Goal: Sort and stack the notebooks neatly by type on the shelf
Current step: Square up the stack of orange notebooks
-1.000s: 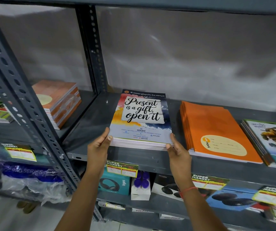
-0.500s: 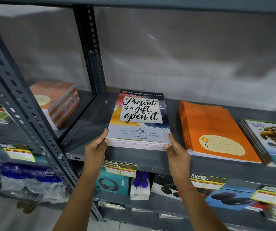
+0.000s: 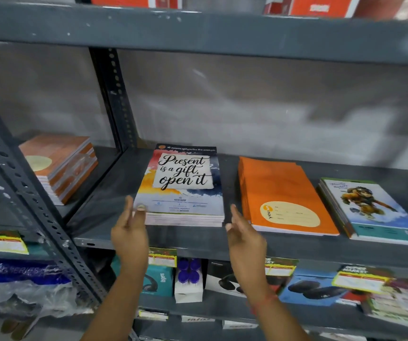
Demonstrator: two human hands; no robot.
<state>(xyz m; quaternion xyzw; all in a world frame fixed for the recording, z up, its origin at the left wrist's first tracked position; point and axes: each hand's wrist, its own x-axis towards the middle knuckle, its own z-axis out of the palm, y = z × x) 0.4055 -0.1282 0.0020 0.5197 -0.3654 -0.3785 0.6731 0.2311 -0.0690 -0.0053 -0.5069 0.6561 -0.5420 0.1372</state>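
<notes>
Three sorted piles sit on the middle shelf (image 3: 222, 239) from where I watch, and the one that matters is the "Present is a gift" stack (image 3: 183, 188), lying flat near the left end of this bay with its long axis running from the front lip back toward the wall. Both of my hands flank its near short edge. My left hand (image 3: 130, 232) is open, fingers loosely spread, its fingertips (image 3: 141, 207) right at the stack's front left corner; whether they touch it I cannot tell through the blur. My right hand (image 3: 243, 236) is also open and holds nothing, just off the front right corner with a sliver of shelf showing between. So the left hand is nearer. Beside the stack to the right, apart from it, lies the orange stack (image 3: 279, 193), then the cartoon-cover stack (image 3: 370, 207). I judge any further squaring would be a push straight back along the long axis.
</notes>
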